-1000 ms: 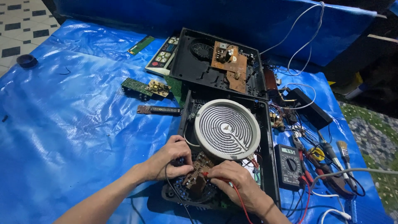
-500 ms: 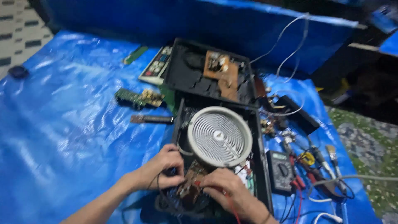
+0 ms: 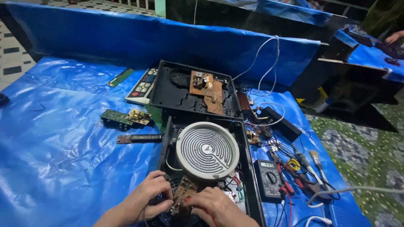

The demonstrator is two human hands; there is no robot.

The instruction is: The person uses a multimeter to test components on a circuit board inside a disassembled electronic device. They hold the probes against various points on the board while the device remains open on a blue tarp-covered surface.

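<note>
My left hand (image 3: 148,197) and right hand (image 3: 214,206) flank the small brown circuit board (image 3: 185,192), which sits in the near end of the open black cooker housing (image 3: 247,168), just below the round coil heating element (image 3: 207,150). The left fingers are curled around the board's left edge; the right fingers are pressed together, pinching at its lower right edge. The board's long axis runs away from me toward the element, both hands equally near.

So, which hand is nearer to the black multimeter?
Right. The right hand lies just left of the multimeter, on the small brown circuit board; the left hand is farther left, beyond that board.
</note>
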